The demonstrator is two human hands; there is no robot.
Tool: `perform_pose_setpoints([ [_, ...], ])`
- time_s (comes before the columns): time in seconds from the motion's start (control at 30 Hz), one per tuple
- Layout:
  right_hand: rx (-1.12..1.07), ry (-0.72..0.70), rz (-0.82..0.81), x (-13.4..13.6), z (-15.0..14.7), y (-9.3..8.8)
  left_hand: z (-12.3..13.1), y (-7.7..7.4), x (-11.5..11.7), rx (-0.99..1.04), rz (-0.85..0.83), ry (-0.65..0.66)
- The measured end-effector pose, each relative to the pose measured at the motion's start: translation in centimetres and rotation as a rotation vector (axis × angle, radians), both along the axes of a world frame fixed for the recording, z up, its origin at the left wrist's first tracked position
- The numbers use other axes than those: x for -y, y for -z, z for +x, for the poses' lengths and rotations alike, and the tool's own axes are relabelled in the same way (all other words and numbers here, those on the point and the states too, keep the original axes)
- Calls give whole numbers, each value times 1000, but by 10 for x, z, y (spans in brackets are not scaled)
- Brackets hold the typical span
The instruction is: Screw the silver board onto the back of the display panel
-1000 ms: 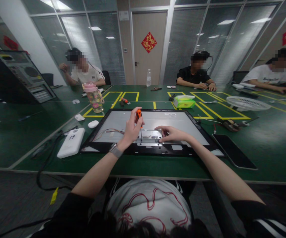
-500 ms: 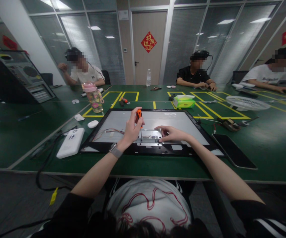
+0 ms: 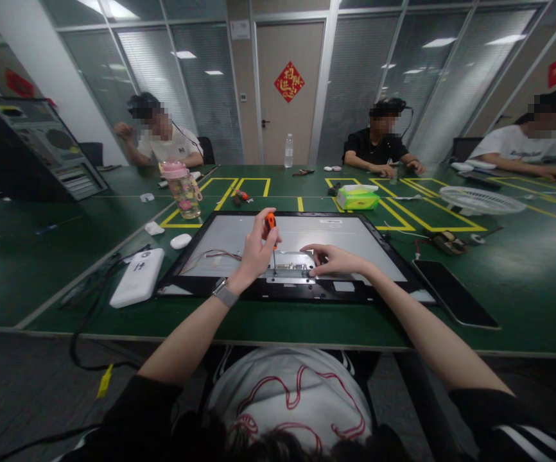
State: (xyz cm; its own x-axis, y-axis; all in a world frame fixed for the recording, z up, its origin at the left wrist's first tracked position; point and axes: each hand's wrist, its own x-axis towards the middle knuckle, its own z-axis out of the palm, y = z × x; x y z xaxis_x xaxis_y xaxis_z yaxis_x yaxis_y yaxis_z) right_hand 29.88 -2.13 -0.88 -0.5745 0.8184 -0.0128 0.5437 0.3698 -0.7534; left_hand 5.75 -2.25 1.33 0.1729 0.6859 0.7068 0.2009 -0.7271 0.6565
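Observation:
A flat monitor panel (image 3: pixel 345 237) in a black frame lies back-up on the green table (image 3: pixel 523 282) before me. My left hand (image 3: pixel 255 253) is closed around an orange-handled screwdriver (image 3: pixel 270 226), held upright with its tip on a small metal plate (image 3: pixel 291 264) near the panel's front edge. My right hand (image 3: pixel 334 259) rests on the right end of that plate, fingers curled and pressing it down. Thin coloured wires (image 3: pixel 210 255) run across the panel to the left of the plate.
A white box (image 3: pixel 138 277) and a white mouse (image 3: pixel 180 240) lie left of the panel, a black phone (image 3: pixel 456 293) right of it. Farther back stand a pink-lidded bottle (image 3: pixel 183 188), a green tissue pack (image 3: pixel 359 197) and a white fan (image 3: pixel 481 200). Three people sit across the table.

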Motion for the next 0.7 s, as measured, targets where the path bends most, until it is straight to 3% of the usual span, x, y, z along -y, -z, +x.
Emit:
perform_pose_setpoints([
  [0.7, 10, 14, -4, 1, -2, -1, 0, 0, 0, -1, -20, -9],
])
